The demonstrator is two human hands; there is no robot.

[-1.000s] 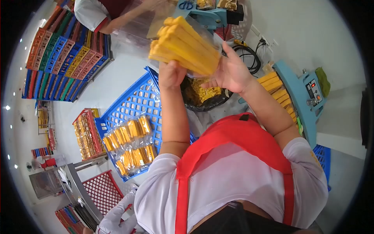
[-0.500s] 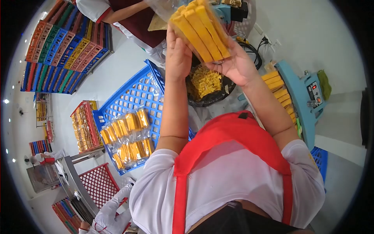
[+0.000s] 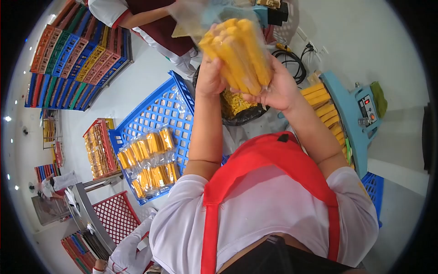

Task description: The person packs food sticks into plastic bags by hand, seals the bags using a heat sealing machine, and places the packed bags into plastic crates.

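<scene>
Between my two hands is a clear plastic bag of yellow sticks (image 3: pixel 239 57), tilted, its loose plastic end toward the upper left. My left hand (image 3: pixel 211 77) grips the bag's left side. My right hand (image 3: pixel 282 86) holds its right side and lower end. Below the bag stands a black-lined bin with yellow scraps (image 3: pixel 237 104), partly hidden by my hands. To the left, a blue crate (image 3: pixel 157 107) holds two rows of packed yellow sticks (image 3: pixel 155 142). On the right, more yellow sticks (image 3: pixel 326 109) lie beside a teal machine (image 3: pixel 351 109).
A co-worker (image 3: pixel 155 23) in a dark red apron stands at the top. Stacked coloured crates (image 3: pixel 77 55) are at the upper left, a red crate of packs (image 3: pixel 109 150) below them. Another person (image 3: pixel 132 251) is at the lower left. Black cables (image 3: pixel 299 68) lie near the wall.
The bag has turned from a slant to more upright, and has dropped slightly since half a second ago. Both hands have shifted with it. The co-worker's body shows more than at first.
</scene>
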